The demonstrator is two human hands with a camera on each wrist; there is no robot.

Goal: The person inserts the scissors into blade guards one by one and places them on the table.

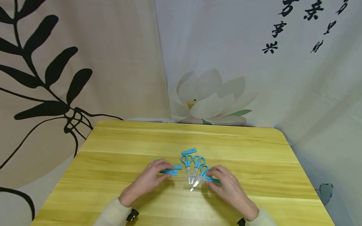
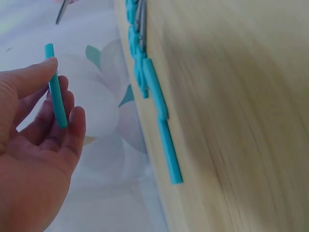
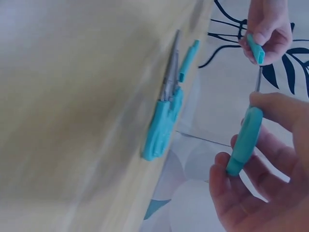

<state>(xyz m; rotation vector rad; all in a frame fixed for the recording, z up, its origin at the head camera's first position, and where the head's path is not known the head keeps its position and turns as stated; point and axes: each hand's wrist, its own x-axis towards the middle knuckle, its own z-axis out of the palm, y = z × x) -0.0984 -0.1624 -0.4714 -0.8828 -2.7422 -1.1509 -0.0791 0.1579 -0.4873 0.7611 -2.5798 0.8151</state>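
My left hand (image 1: 151, 177) pinches a blue scissor blade cover (image 2: 57, 92) between thumb and fingers. The cover's hollow end faces right. In my right hand (image 1: 227, 185), a pair of scissors (image 3: 245, 140) is gripped by its blue handles. Its closed blades point left towards the cover, and a gap separates tip from cover in the head view. Between the hands lie more blue-handled scissors (image 1: 186, 161), several in a fan, blades towards me. The right hand is just beside the nearest pair (image 1: 204, 171). Part of the held handles is hidden by fingers.
Behind the left hand, another blue cover (image 1: 178, 167) lies on the wooden table (image 1: 127, 141). One more cover (image 1: 189, 151) lies beyond the scissors' handles. Printed curtains (image 1: 226, 47) hang behind the table's far edge.
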